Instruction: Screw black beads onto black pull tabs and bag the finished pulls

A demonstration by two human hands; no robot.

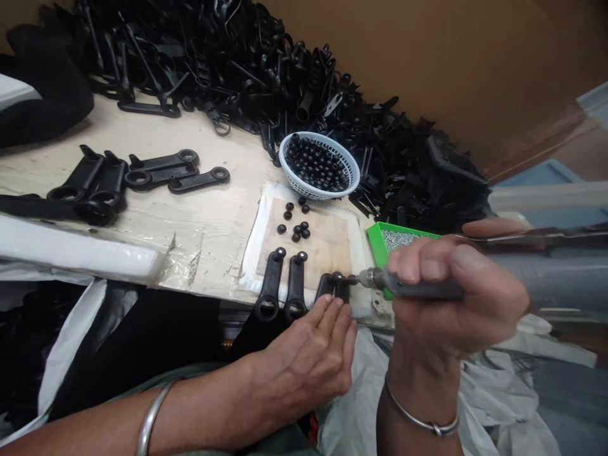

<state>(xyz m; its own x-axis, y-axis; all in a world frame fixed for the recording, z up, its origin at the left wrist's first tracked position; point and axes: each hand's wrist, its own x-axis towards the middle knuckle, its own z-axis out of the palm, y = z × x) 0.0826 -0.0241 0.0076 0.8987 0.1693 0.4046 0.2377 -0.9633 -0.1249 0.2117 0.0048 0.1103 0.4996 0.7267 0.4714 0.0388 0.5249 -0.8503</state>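
The left hand (313,354) lies on a black crank arm (342,291), fingers together — whether pinching, I can't tell. Alongside, the right hand (468,291) grips a power driver (555,269), bit (353,280) at the arm's end. Beyond the left: black knobs (296,237), a basket (311,186).

From the middle of the square white-edged mat (330,240), a lane of pale wooden tabletop (213,215) ran open at nine o'clock, bounded at ten by flat black plastic levers with ringed ends (197,182). The round pale-blue plastic basket (308,188) blocked twelve, with a tall heap of black plastic parts (237,76) behind. The shallow bright-green tray (377,242) stood at three; the right hand (460,285) and its grey power screwdriver (536,278) barred the way between three and four. The left hand (323,345) closed off six. Small round black balls (297,229) cluttered eleven; the mat's two-o'clock part lay bare.
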